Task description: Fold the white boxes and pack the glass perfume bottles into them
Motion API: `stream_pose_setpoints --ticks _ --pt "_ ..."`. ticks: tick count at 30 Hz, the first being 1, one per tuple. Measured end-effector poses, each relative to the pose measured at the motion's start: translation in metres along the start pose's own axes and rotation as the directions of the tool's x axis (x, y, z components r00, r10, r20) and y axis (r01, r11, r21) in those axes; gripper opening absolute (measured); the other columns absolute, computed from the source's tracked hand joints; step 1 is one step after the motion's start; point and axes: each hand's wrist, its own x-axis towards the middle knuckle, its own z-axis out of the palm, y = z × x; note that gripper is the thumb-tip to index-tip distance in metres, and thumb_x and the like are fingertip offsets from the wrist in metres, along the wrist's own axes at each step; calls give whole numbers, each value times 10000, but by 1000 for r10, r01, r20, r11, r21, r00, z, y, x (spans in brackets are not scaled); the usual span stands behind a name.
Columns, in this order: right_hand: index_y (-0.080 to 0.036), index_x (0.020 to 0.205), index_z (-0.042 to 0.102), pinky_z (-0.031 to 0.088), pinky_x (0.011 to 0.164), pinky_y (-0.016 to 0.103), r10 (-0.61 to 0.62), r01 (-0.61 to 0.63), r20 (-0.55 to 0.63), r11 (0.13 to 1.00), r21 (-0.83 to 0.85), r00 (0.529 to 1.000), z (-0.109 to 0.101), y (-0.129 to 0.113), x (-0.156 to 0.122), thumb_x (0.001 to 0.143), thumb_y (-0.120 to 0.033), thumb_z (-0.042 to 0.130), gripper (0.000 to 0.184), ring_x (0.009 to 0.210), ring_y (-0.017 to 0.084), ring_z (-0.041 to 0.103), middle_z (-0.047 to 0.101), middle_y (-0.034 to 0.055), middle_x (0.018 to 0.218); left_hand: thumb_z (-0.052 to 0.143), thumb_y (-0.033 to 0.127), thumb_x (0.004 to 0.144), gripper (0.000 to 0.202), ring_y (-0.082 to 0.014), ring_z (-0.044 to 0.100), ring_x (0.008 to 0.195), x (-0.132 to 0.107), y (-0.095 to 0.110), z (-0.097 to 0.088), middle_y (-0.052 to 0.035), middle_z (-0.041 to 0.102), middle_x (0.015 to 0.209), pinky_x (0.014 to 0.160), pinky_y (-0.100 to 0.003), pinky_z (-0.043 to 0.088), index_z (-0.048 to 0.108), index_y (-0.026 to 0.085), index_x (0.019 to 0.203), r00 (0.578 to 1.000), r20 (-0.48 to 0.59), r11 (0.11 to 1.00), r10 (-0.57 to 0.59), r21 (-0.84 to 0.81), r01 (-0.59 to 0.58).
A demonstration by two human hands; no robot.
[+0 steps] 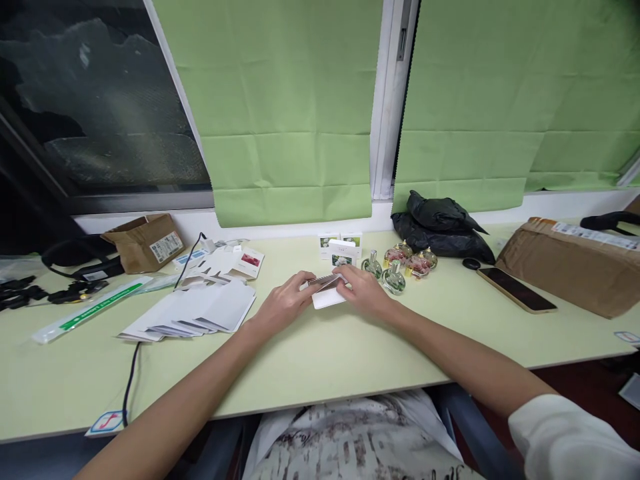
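My left hand (pixel 283 303) and my right hand (pixel 363 288) meet over a small white cardboard box (pixel 327 295) lying on the pale green table (pixel 320 360). Both hands have their fingers closed on the box, the left at its left end, the right pressing its top and right end. The box looks partly folded, with a dark inner edge showing. Just beyond my right hand stand several small glass perfume bottles (pixel 395 279). Small white printed boxes (pixel 341 250) stand upright behind the hands.
A fanned stack of flat white box blanks (pixel 200 310) lies left of the hands, crossed by a black cable (pixel 131 373). A phone (pixel 517 290), a brown parcel (pixel 570 270) and a black bag (pixel 440 227) sit at right. A paper bag (pixel 145 241) and headphones (pixel 75 263) sit at left.
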Motion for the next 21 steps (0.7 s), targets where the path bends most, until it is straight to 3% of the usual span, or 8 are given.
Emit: stream_pose_setpoints --ticks 6,13,21 --pt "-249 1242 566 549 836 371 -135 136 21 991 -16 991 -5 0 0 1015 -164 434 276 997 245 682 691 83 1105 493 134 980 425 -237 663 1187 1 -3 2 -119 525 1418 757 -304 634 595 293 1361 999 49 998 -16 -60 19" --pt "-251 1287 540 550 855 375 -169 168 68 985 25 983 -8 -2 0 1052 -201 413 272 1018 246 662 670 93 1124 447 -21 856 651 -252 611 1284 4 -1 -5 -130 478 1486 988 -407 610 563 261 1432 999 37 971 34 -238 -24" --pt "-272 1257 587 526 1034 453 -229 218 134 971 96 964 -14 -6 -2 994 -112 454 336 1255 261 578 572 107 1390 449 -30 881 530 -247 609 1269 3 -8 -1 -120 485 1455 910 -382 617 640 262 1280 1000 -4 978 -4 -210 3"
